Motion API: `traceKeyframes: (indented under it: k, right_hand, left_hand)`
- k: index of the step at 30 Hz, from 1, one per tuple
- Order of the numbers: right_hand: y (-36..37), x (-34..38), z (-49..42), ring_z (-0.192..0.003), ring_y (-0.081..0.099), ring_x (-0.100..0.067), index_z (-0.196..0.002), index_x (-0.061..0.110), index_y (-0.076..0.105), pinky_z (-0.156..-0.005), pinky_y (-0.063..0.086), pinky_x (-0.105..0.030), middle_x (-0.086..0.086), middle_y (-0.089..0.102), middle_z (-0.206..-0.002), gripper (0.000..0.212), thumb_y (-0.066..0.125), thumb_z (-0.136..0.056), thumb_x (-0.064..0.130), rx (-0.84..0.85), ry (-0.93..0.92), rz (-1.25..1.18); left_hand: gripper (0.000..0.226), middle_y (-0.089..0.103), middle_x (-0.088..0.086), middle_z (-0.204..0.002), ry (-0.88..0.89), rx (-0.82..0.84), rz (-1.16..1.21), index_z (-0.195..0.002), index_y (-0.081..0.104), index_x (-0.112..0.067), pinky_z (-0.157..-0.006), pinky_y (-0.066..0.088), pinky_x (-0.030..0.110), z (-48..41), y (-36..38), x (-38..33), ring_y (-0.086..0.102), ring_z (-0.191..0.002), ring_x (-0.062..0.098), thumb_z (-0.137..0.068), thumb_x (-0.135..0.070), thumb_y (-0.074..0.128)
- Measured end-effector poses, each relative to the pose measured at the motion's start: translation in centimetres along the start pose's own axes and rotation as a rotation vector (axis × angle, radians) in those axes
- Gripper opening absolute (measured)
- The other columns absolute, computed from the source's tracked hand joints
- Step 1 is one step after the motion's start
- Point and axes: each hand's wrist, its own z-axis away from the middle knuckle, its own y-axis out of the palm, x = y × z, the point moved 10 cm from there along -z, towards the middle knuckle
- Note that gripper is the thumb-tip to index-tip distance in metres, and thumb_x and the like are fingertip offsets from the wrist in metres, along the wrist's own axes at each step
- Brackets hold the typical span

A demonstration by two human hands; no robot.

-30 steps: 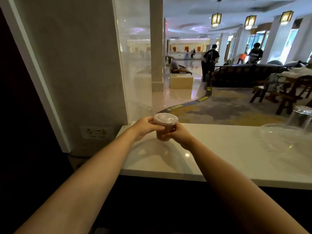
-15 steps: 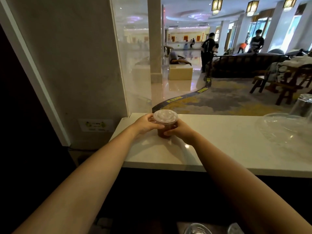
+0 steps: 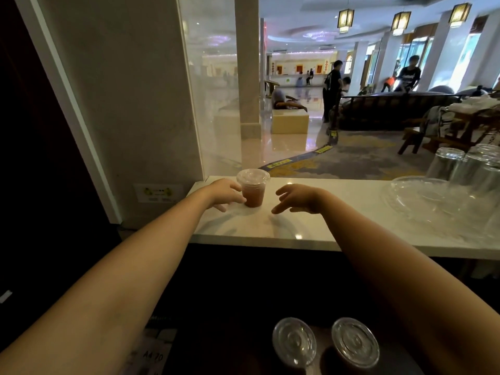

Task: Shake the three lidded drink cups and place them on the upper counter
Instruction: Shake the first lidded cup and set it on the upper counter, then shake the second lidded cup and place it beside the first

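Observation:
A clear lidded cup of brown drink (image 3: 253, 188) stands upright on the white upper counter (image 3: 311, 228), near its left end. My left hand (image 3: 226, 194) is beside the cup on its left, fingers loosely spread and still touching its side. My right hand (image 3: 296, 198) hovers open over the counter a little to the right of the cup, apart from it. Two more lidded cups (image 3: 294, 341) (image 3: 355, 342) stand side by side on the dark lower surface below, seen from above.
Clear plastic bowls (image 3: 422, 196) and upturned drinking glasses (image 3: 460, 166) sit at the counter's right end. A pale pillar wall (image 3: 130, 104) rises left of the counter. Beyond lies a lobby with people and wooden furniture.
Both hands set the cup down on the counter and loosened; my right hand pulled away to the right, my left opened beside it. The view tilted down, showing the two lower cups.

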Motion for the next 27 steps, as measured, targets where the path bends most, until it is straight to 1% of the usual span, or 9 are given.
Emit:
traceKeyframes:
  k: [2, 4, 7, 9, 12, 15, 19, 24, 27]
  right_hand:
    - [0.1, -0.2, 1.2, -0.132, 0.041, -0.028, -0.140, 0.011, 0.037, -0.109, 0.038, -0.038, -0.013, 0.039, -0.146, 0.071, 0.073, -0.079, 0.012, 0.019, 0.004, 0.103]
    - [0.7, -0.5, 2.5, -0.131, 0.041, -0.029, -0.141, 0.013, 0.036, -0.107, 0.039, -0.038, -0.012, 0.039, -0.146, 0.071, 0.072, -0.080, 0.017, 0.053, 0.026, 0.263]
    - [2.3, -1.2, 4.9, -0.131, 0.041, -0.030, -0.144, 0.014, 0.031, -0.109, 0.038, -0.040, -0.011, 0.037, -0.148, 0.074, 0.070, -0.082, 0.025, 0.119, 0.044, 0.505]
    - [3.6, -1.6, 6.9, -0.132, 0.041, -0.030, -0.144, 0.012, 0.030, -0.110, 0.036, -0.040, -0.010, 0.037, -0.148, 0.075, 0.069, -0.082, 0.031, 0.116, 0.011, 0.648]
    - [5.8, -2.8, 10.1, -0.131, 0.042, -0.028, -0.142, 0.010, 0.035, -0.108, 0.034, -0.038, -0.010, 0.043, -0.145, 0.071, 0.065, -0.084, 0.037, 0.091, -0.066, 0.773]
    - [8.5, -5.8, 11.6, -0.129, 0.045, -0.028, -0.140, 0.008, 0.038, -0.106, 0.036, -0.036, -0.011, 0.047, -0.141, 0.069, 0.062, -0.085, 0.042, 0.115, -0.098, 0.796]
    - [12.2, -11.8, 11.4, -0.130, 0.045, -0.027, -0.142, 0.008, 0.036, -0.105, 0.035, -0.033, -0.011, 0.047, -0.142, 0.068, 0.059, -0.087, 0.042, 0.163, -0.055, 0.747]
    - [16.0, -16.6, 10.8, -0.121, 0.051, -0.032, -0.131, 0.006, 0.047, -0.097, 0.041, -0.036, -0.016, 0.052, -0.134, 0.051, 0.055, -0.090, 0.036, 0.135, -0.049, 0.684]
    - [16.9, -17.7, 10.6, -0.125, 0.043, -0.037, -0.136, 0.005, 0.040, -0.102, 0.036, -0.039, -0.018, 0.042, -0.139, 0.054, 0.052, -0.091, 0.034, 0.047, -0.069, 0.630]
  left_hand:
    - [0.045, 0.052, 0.005, -0.114, 0.010, 0.047, -0.109, -0.131, 0.048, -0.010, -0.092, 0.051, 0.042, 1.4, 1.1, -0.8, 0.052, -0.104, 0.022, -0.089, -0.023, 0.058]
    - [0.046, 0.051, 0.005, -0.119, -0.014, 0.147, -0.203, -0.135, 0.046, -0.013, -0.092, 0.051, 0.041, 2.9, 2.7, -1.0, 0.053, -0.104, 0.022, -0.091, -0.027, 0.054]
    - [0.046, 0.049, 0.006, -0.129, -0.053, 0.307, -0.280, -0.137, 0.042, -0.017, -0.089, 0.051, 0.034, 5.2, 5.4, -1.0, 0.053, -0.110, 0.020, -0.094, -0.032, 0.049]
    - [0.046, 0.050, 0.004, -0.125, -0.061, 0.355, -0.309, -0.136, 0.043, -0.018, -0.083, 0.051, 0.030, 6.6, 7.1, -0.7, 0.053, -0.109, 0.018, -0.094, -0.034, 0.049]
    - [0.046, 0.050, 0.003, -0.130, -0.034, 0.365, -0.327, -0.136, 0.043, -0.021, -0.089, 0.053, 0.038, 8.0, 9.6, 0.2, 0.054, -0.112, 0.018, -0.092, -0.035, 0.051]
    - [0.049, 0.050, 0.000, -0.130, -0.033, 0.399, -0.210, -0.138, 0.040, -0.021, -0.090, 0.054, 0.040, 9.3, 12.9, 2.1, 0.055, -0.111, 0.016, -0.092, -0.035, 0.051]
    - [0.050, 0.048, 0.003, -0.135, -0.091, 0.421, -0.067, -0.140, 0.037, -0.021, -0.093, 0.052, 0.041, 10.1, 17.9, 5.6, 0.055, -0.115, 0.020, -0.093, -0.032, 0.051]
    - [0.055, 0.050, 0.007, -0.136, -0.109, 0.357, 0.093, -0.144, 0.030, -0.022, -0.091, 0.051, 0.037, 10.6, 25.0, 9.1, 0.051, -0.121, 0.023, -0.093, -0.029, 0.051]
    - [0.053, 0.055, 0.009, -0.132, -0.058, 0.248, 0.192, -0.141, 0.037, -0.018, -0.092, 0.049, 0.035, 10.9, 27.1, 10.4, 0.055, -0.116, 0.022, -0.091, -0.024, 0.054]
